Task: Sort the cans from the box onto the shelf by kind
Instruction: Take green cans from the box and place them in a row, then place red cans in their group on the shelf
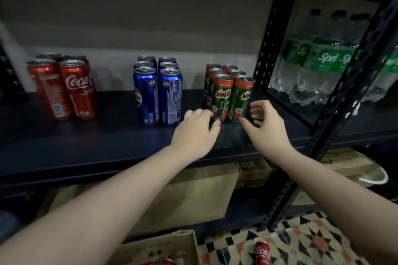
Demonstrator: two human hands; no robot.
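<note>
Hands loose, empty, just off the front Milo cans; next, probably Coca-Cola from the box.

A single wide-angle view is given, taken from head height close in front of the shelf and aimed forward and slightly downward. The shelf board is seen near, running left to right, with the wall far behind it. Both forearms are seen entering from the near edge. Floor tiles are caught at the bottom right.
</note>
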